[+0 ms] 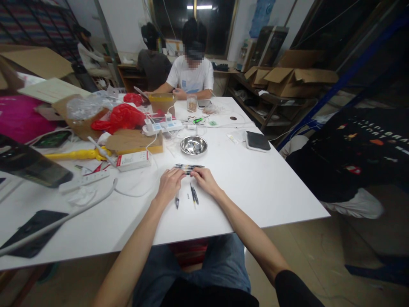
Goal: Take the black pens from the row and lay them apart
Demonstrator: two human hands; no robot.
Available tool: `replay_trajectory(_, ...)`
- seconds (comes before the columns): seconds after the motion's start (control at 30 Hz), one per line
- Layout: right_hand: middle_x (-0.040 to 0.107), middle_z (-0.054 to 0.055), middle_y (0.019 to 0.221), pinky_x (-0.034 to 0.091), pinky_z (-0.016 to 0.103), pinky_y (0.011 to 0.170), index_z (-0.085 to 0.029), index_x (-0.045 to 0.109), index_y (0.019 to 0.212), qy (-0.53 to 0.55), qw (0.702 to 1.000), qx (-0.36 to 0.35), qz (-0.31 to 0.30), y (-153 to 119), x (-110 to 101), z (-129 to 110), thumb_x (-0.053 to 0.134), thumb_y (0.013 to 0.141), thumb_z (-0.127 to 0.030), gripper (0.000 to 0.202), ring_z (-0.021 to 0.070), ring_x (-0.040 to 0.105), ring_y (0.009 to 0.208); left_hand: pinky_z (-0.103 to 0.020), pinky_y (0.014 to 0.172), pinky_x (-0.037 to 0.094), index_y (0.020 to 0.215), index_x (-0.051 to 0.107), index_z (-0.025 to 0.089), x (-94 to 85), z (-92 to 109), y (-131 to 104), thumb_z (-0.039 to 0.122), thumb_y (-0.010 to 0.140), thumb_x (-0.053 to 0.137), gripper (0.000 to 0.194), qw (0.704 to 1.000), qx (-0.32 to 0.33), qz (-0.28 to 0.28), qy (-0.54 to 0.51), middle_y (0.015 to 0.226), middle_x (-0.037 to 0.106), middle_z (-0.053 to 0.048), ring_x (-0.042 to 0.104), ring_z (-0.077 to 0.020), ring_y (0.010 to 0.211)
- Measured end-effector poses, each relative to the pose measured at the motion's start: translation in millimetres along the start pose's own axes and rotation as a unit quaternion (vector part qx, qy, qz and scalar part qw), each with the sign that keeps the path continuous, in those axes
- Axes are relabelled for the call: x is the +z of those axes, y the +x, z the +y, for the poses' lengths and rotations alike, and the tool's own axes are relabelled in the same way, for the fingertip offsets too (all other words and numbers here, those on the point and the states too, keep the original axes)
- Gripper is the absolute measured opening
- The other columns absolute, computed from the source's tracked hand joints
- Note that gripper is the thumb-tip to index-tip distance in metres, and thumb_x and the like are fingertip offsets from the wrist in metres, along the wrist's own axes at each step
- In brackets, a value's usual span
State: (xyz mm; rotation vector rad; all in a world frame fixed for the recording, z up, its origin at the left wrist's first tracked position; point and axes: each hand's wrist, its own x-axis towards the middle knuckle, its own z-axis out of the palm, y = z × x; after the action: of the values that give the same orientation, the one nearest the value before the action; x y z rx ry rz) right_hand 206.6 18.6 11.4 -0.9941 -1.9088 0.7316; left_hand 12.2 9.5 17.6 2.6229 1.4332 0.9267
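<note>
My left hand [169,184] and my right hand [206,180] rest on the white table [271,183], fingertips meeting on a small row of dark pens [189,167] lying side by side. Both hands pinch at the pens' near ends; the exact grip is hidden by the fingers. Three more dark pens lie loose just behind my hands: one [177,201] under my left wrist, two [194,195] between my wrists. A shiny metal bowl [193,145] with small parts sits just beyond the pens.
A black phone on a white pad [257,141] lies to the right. A power strip [162,126], cardboard boxes, red bags [123,116] and cables crowd the left. A person in a white shirt [191,76] sits across; another person in dark clothing [351,153] is at right.
</note>
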Motion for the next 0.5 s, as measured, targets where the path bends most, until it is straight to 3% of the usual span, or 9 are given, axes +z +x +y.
replay_trajectory(0.2, 0.069, 0.002, 0.076, 0.042, 0.026, 0.068, -0.018, 0.069, 0.084, -0.010, 1.000, 0.014, 0.008, -0.1, 5.9, -1.1, 0.055, 0.098, -0.031, 0.023, 0.0171, 0.059, 0.070, -0.035, 0.075, 0.036, 0.080, 0.059, 0.021, -5.6, 7.4, 3.8, 0.015, 0.094, 0.047, 0.020, 0.997, -0.030, -0.033, 0.064, 0.081, 0.069, -0.005, 0.061, -0.0233, 0.088)
replay_trajectory(0.33, 0.072, 0.006, 0.092, 0.046, 0.031, 0.081, -0.018, 0.070, 0.094, -0.045, 0.998, -0.014, 0.036, 1.0, 11.1, 6.2, 0.061, 0.094, -0.024, 0.011, 0.0213, 0.064, 0.085, -0.036, 0.073, 0.035, 0.079, 0.060, 0.021, -4.7, 7.4, 5.8, 0.008, 0.089, 0.046, 0.022, 0.994, -0.052, -0.049, 0.083, 0.079, 0.069, -0.004, 0.062, -0.0231, 0.084)
replay_trajectory(0.5, 0.070, 0.008, 0.092, 0.045, 0.036, 0.084, -0.019, 0.072, 0.097, -0.093, 0.993, -0.056, 0.055, -0.3, 12.6, 10.6, 0.062, 0.093, -0.023, 0.011, 0.0239, 0.060, 0.090, -0.035, 0.073, 0.036, 0.080, 0.061, 0.022, -1.6, 5.1, 4.4, 0.009, 0.088, 0.047, 0.021, 0.994, -0.064, -0.048, 0.077, 0.078, 0.070, -0.004, 0.064, -0.0234, 0.085)
